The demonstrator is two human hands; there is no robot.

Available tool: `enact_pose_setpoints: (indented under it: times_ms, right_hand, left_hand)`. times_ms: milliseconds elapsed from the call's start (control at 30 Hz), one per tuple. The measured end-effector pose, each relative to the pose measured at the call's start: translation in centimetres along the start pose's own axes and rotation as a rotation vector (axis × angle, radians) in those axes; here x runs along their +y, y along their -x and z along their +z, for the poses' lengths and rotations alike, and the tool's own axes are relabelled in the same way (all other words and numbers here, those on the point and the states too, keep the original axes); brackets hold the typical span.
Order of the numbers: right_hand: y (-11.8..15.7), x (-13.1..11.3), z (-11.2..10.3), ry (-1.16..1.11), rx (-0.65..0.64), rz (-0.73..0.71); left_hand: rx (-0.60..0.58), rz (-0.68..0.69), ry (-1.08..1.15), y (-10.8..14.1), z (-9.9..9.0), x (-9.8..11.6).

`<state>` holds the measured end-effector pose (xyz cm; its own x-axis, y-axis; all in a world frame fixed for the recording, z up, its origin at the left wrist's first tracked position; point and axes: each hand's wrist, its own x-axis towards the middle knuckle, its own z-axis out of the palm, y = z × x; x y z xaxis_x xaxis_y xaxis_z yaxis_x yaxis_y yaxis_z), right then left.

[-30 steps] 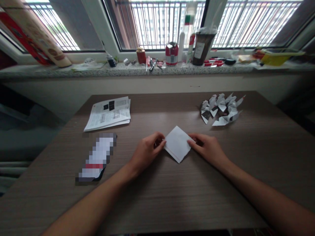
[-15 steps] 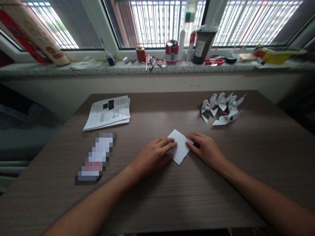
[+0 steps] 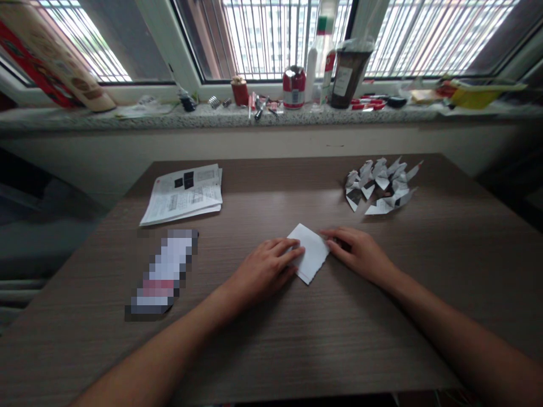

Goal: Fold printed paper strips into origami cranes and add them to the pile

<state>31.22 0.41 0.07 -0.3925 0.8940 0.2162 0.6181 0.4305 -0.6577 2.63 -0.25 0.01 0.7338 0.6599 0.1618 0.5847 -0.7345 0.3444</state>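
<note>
A small white piece of paper (image 3: 311, 257) lies on the table in front of me, turned like a diamond, with a ragged lower-right edge. My left hand (image 3: 274, 263) holds down its left side, fingers resting across the top surface. At the right corner is my right hand (image 3: 354, 249), its thumb and index finger close together on the paper's edge; the other fingers curl beneath, partly hidden.
Several folded paper pieces (image 3: 382, 183) stand grouped at the back right of the brown table (image 3: 263, 350). Printed sheets (image 3: 182, 198) lie back left, with a blurred-out phone-like object (image 3: 163, 271) nearer. A can (image 3: 294, 87) and a cup (image 3: 348, 76) stand on the windowsill.
My right fingers have shifted slightly at the paper's right corner, which now looks blunter and drawn inward. My left hand stays in place. The view has moved a little.
</note>
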Motion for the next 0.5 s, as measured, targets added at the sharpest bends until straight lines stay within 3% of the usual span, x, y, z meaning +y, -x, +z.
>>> enact_pose_setpoints:
  times_ms: [267,500]
  right_hand:
    - [-0.3,1.8,-1.7,-0.072,-0.124,-0.122]
    - [-0.7,2.2,-1.9,-0.088,-0.151,-0.127]
  left_hand:
    - [0.005,0.022,0.010,0.0,-0.3,0.1]
    - [0.016,0.042,0.001,0.0,-0.2,-0.1]
